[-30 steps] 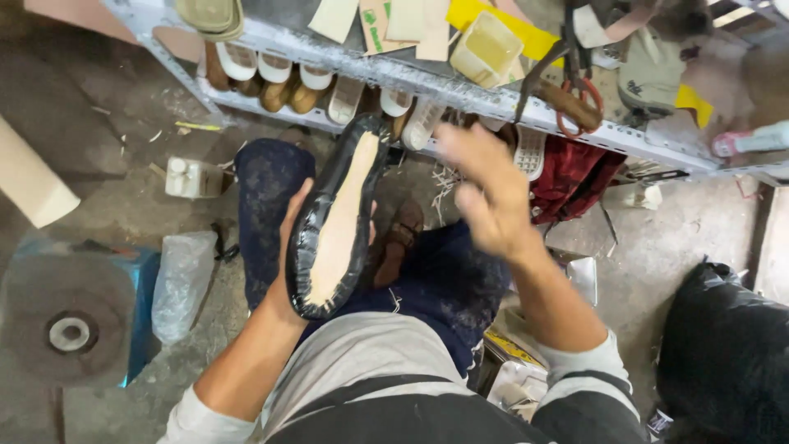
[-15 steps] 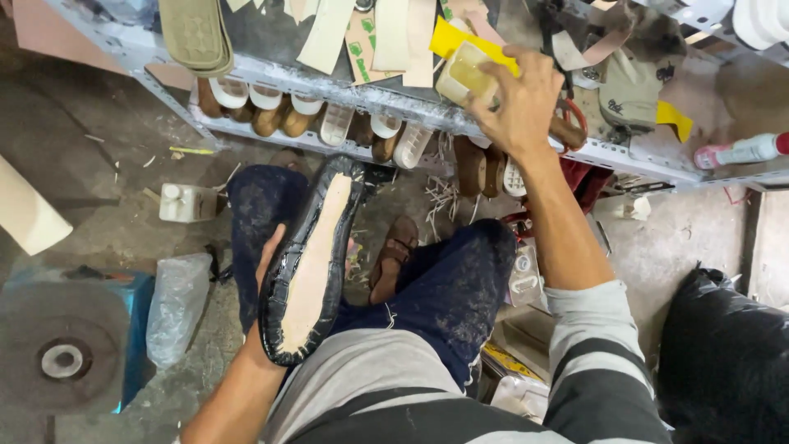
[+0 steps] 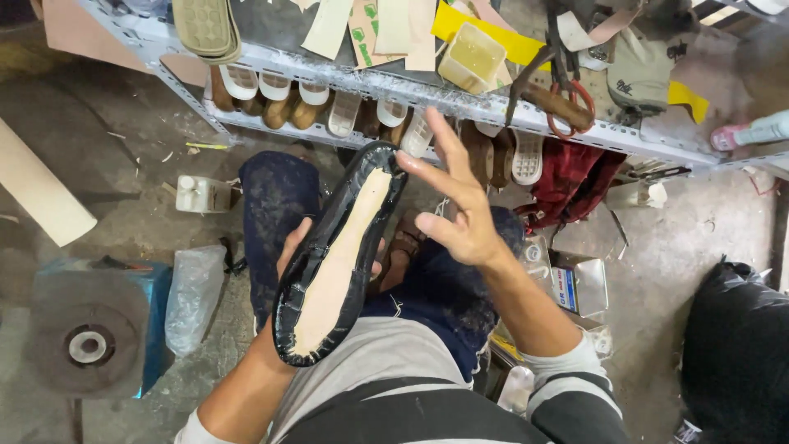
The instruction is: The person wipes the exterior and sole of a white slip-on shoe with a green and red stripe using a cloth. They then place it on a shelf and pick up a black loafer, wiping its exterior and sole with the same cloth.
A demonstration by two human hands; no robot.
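Your left hand (image 3: 289,251) cups a black leather shoe upper stretched over a last, with a tan insole facing up (image 3: 339,259). The shoe lies in the middle of the scene over your lap, heel end near you and toe pointing far and to the right. Your fingers wrap around it from beneath, so only the thumb and a few fingertips show at its left and right edges.

Your right hand (image 3: 460,205) hangs open in the air just right of the shoe's toe, fingers spread and holding nothing; whether it touches the toe is unclear.

On the far side runs a grey perforated metal shelf (image 3: 370,82). On it sit a small square pale plastic tub (image 3: 470,56), a pair of red-handled pliers (image 3: 567,103) and flat tan sole cut-outs (image 3: 329,25), with pale shoe soles (image 3: 343,111) tucked beneath. On the floor to the left lie a clear plastic bag (image 3: 193,296) and a round grey disc (image 3: 86,341).
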